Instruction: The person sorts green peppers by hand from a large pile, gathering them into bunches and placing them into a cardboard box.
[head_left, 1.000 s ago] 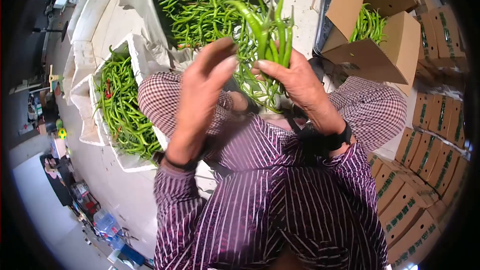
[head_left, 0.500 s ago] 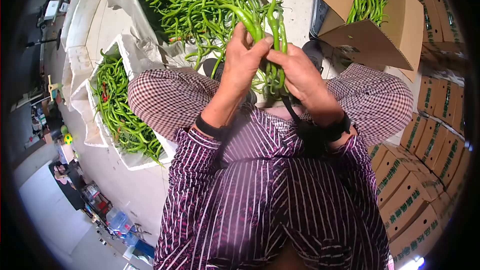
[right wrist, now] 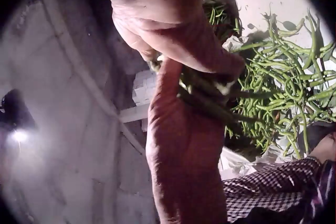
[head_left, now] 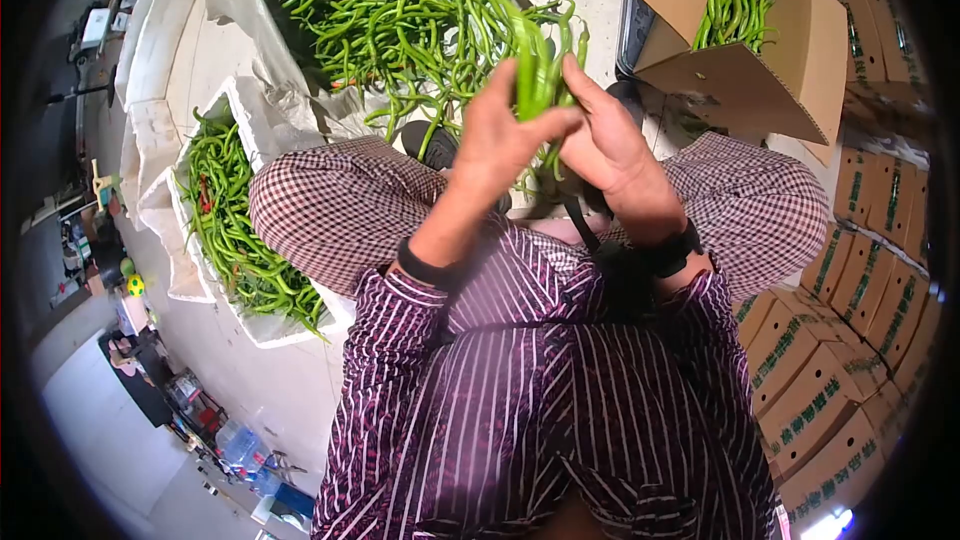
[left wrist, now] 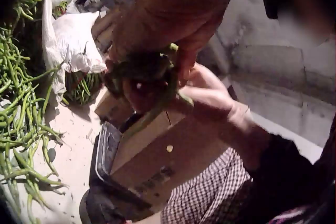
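Note:
Between my two hands, in front of my lap, stands a bunch of long green chili peppers (head_left: 538,70), tips pointing up and away. My left hand (head_left: 490,145) grips it from the left, thumb laid across the front of the lower part. From the right, my right hand (head_left: 618,150) holds the same bunch, its thumb raised along the side. Both hands meet at the base of the bunch. In the right wrist view the peppers (right wrist: 202,98) show dimly between the palms. The left wrist view has them mostly in shadow behind the fingers.
Beyond the hands a large heap of green chilies (head_left: 390,35) spills from a pale sack (head_left: 235,10). At left is a white foam box (head_left: 255,120) of chilies. An open cardboard box (head_left: 735,90) with chilies stands at right, above stacked printed cartons (head_left: 820,390).
My left hand came in from the left, blurred and apart from the bunch, and took hold of it beside my right hand. The peppers now sit closer together and more upright.

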Demonstrator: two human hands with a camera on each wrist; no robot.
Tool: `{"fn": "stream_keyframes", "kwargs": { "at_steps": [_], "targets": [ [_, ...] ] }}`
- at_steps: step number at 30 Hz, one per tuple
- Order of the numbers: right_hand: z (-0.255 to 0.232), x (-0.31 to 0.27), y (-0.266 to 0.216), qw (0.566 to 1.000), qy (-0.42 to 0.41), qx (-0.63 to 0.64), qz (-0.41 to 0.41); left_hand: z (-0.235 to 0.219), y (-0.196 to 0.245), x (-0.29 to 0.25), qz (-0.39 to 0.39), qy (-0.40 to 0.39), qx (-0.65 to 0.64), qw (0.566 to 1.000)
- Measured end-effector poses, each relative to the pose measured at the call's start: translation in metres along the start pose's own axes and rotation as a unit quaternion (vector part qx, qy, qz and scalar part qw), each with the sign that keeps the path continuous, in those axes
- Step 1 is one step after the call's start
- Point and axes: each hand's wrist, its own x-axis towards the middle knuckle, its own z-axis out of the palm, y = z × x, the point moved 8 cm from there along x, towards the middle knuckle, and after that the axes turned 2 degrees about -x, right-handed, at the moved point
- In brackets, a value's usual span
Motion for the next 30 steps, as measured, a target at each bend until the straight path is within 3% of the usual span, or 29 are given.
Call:
{"fn": "stream_keyframes", "kwargs": {
  "at_steps": [2,4,6,9,11,14,16,18,22,24,28,30],
  "targets": [
    [0.018,-0.004,-0.006,0.997,-0.031,0.06,-0.026,0.004,-0.001,-0.002,0.032,0.019,0.046,0.998],
    [0.025,-0.006,-0.012,0.997,-0.03,0.052,-0.044,0.007,-0.019,0.004,-0.023,-0.005,-0.11,0.994],
    [0.018,-0.007,-0.015,0.992,-0.002,-0.109,-0.059,0.01,-0.03,0.005,-0.073,-0.037,-0.334,0.939],
    [0.013,-0.008,-0.016,0.993,0.034,-0.108,-0.046,0.009,-0.029,0.002,-0.091,-0.05,-0.368,0.924],
    [0.016,-0.01,-0.017,0.991,0.056,-0.109,-0.048,0.021,-0.031,-0.002,-0.115,-0.097,-0.438,0.886],
    [0.016,-0.008,-0.02,0.99,0.045,-0.112,-0.068,0.025,-0.028,-0.002,-0.103,-0.097,-0.434,0.89],
    [0.005,-0.007,-0.02,0.988,0.073,-0.131,-0.04,0.025,-0.037,-0.002,-0.124,-0.098,-0.423,0.892],
    [0.005,-0.007,-0.024,0.987,0.071,-0.127,-0.075,0.027,-0.042,-0.002,-0.144,-0.111,-0.398,0.899],
    [0.0,-0.005,-0.018,0.988,0.042,-0.152,0.0,0.029,-0.04,-0.005,-0.157,-0.118,-0.455,0.869],
    [0.004,-0.003,-0.011,0.992,-0.042,-0.111,0.039,0.029,-0.04,-0.006,-0.171,-0.124,-0.469,0.857],
    [-0.003,0.003,-0.013,0.998,-0.021,-0.065,-0.009,0.018,-0.053,-0.007,-0.218,-0.046,-0.452,0.864],
    [-0.003,0.002,-0.015,0.996,-0.028,-0.078,-0.022,0.012,-0.038,-0.008,-0.171,-0.036,-0.485,0.857]
  ]
}}
